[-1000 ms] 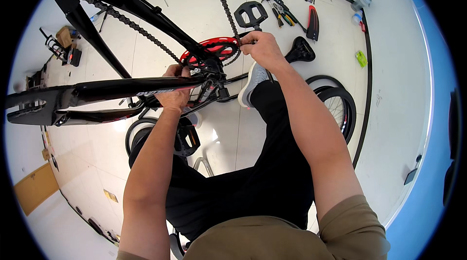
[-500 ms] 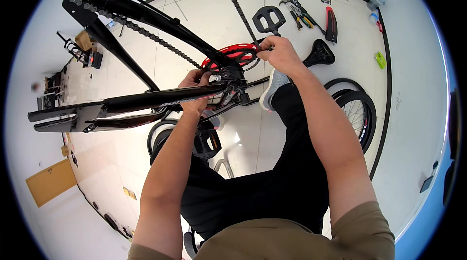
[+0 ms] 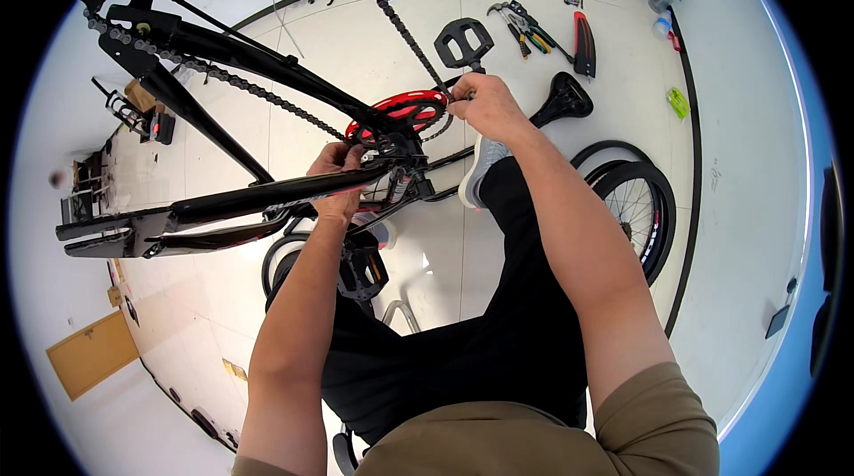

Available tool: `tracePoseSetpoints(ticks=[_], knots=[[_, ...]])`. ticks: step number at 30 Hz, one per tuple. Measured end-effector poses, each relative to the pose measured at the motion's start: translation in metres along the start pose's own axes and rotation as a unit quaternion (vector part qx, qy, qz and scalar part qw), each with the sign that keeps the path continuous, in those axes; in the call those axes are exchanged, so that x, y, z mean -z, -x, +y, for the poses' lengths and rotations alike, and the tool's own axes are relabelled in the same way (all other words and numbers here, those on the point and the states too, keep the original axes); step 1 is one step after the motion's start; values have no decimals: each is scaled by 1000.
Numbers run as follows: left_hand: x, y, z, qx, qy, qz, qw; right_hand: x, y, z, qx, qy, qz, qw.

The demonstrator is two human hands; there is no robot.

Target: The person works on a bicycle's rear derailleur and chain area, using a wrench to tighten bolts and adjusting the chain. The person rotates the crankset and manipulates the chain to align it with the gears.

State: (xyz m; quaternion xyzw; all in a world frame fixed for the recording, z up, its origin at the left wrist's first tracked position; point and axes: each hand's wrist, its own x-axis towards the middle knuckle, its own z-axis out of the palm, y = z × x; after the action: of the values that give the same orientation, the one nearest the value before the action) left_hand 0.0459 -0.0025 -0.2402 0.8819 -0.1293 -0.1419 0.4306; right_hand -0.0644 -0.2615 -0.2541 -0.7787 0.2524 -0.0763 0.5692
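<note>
A black bicycle frame [image 3: 213, 205] stands before me, with a red chainring [image 3: 389, 111] at its crank. The black bicycle chain [image 3: 253, 91] runs down from the rear end of the frame at upper left to the chainring, and another stretch rises from the chainring's right side toward the top. My right hand [image 3: 492, 108] pinches the chain between thumb and fingers at the chainring's right rim. My left hand [image 3: 336, 161] reaches under a frame tube, its fingers closed at the chain by the left rim; the tube hides part of this hand. A black pedal [image 3: 463, 44] sits just beyond my right hand.
A black saddle [image 3: 564, 100] lies right of my right hand. Beyond it are pliers [image 3: 520, 33], other hand tools and a red-black fender-like piece [image 3: 584, 44]. Wheels [image 3: 642, 209] lie at right. A second pedal [image 3: 363, 271] hangs beside my left forearm.
The view has shifted slightly, so the frame, tools and hands sit a little farther left. Both hands stay at the chainring, the right still pinching the chain.
</note>
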Motion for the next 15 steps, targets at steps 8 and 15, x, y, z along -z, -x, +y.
tracePoseSetpoints(ticks=[8,15], knots=[[4,7,19,7,-110,15,994,-1,0,0,13,2,10,1000],[0,-1,-4,-43,-73,33,996,-5,-4,6,11,23,1,1000]])
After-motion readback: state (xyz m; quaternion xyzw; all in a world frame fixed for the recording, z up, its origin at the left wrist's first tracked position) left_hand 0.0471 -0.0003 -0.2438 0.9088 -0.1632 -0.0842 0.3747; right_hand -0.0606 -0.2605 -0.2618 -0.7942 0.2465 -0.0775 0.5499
